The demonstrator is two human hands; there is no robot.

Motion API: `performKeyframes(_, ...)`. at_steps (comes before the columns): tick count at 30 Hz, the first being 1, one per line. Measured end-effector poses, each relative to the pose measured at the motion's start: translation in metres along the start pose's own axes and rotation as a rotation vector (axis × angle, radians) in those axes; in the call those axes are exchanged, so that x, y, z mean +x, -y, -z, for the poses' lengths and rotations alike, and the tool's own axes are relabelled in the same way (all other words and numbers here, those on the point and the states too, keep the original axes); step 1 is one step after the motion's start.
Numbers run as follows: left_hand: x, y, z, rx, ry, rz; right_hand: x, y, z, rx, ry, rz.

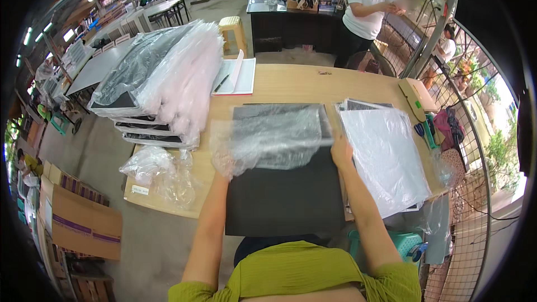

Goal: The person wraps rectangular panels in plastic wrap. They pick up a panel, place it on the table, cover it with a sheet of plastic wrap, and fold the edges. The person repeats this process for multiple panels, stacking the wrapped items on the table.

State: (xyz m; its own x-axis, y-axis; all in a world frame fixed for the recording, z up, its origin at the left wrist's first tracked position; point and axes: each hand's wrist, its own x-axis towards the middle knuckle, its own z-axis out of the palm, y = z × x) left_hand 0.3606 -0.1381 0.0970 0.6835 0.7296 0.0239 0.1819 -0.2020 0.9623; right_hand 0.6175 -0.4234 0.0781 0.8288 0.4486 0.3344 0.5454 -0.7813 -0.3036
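A flat black board lies in front of me, its near end reaching over the table's front edge. Across its far part stretches a crumpled clear plastic bag, smeared by motion. My left hand is closed on the bag at the board's left edge, its fingers partly veiled by the plastic. At the right edge my right hand is closed on the bag's other side, close to the board. Just right of that hand rests a stack of plastic-wrapped sheets, pale on top, with dark ones showing beneath.
On the wooden table, a tall pile of bagged black boards stands at the far left, with loose crumpled plastic nearer. A pen lies on papers behind. Wire mesh borders the right; a person stands beyond.
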Motion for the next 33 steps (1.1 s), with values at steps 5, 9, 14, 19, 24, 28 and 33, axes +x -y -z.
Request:
performKeyframes(5,-0.104,0.061,0.04,0.092,0.136,0.179,-0.13,-0.003,0.03,0.075,0.225,0.045)
performKeyframes(9,-0.174,0.067,0.072,0.086,0.24,0.301,-0.199,0.002,0.082,0.164,0.329,-0.004)
performKeyframes(14,-0.231,0.059,0.094,0.057,0.355,0.393,-0.242,0.008,0.098,0.417,0.104,-0.098)
performKeyframes(19,-0.249,0.054,0.067,0.038,0.579,0.379,-0.242,0.018,0.101,0.449,-0.136,-0.122)
performKeyframes(24,-0.21,0.04,-0.061,0.071,0.946,0.032,-0.197,-0.097,0.152,0.192,-0.478,-0.143)
performKeyframes(28,-0.188,-0.039,-0.212,0.544,1.147,-0.927,-0.193,-0.267,0.202,0.107,-0.532,-0.409)
performKeyframes(33,-0.216,-0.067,-0.298,0.294,0.987,-0.607,-0.196,-0.359,0.217,-0.014,-0.387,-0.503)
